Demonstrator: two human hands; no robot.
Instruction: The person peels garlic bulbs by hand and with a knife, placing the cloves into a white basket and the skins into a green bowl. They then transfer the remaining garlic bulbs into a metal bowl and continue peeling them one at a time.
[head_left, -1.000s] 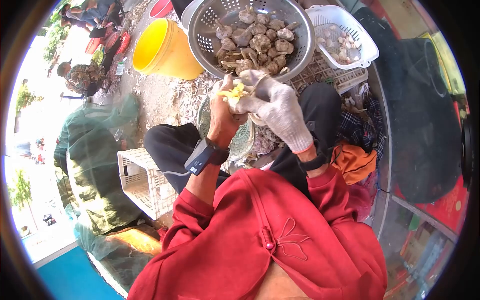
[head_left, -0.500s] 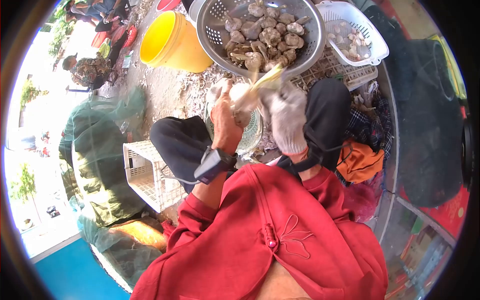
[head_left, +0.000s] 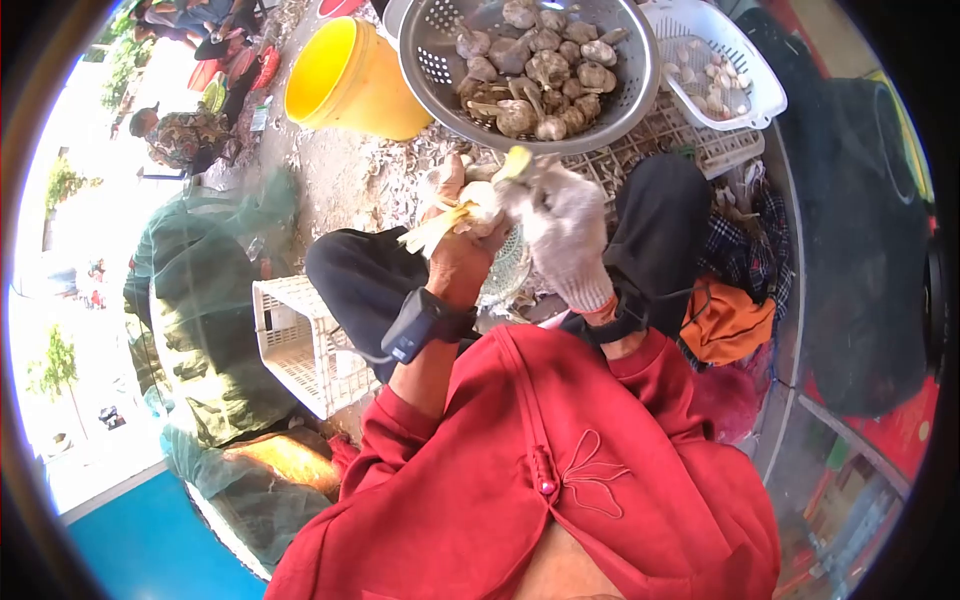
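My left hand is bare and closed around a garlic bulb. The bulb is pale, and its cut-looking stalk points down to the left. A white knitted glove covers my right hand, whose fingers are curled close against the right side of the bulb. At those gloved fingertips a yellow-green piece sticks up; what it is I cannot make out. Below the hands, between the legs, a pale green mesh basket shows in part. Beyond them stands a metal colander with several unpeeled garlic bulbs.
A yellow bucket stands left of the colander. To its right, a white basket holds garlic cloves. A white crate lies by the left knee, near green netted sacks. Peelings litter the ground. Another person sits far left.
The garlic bulb has turned in my left hand: its stalk pointed up to the right and now points down to the left. My right hand has shifted slightly and blurs less.
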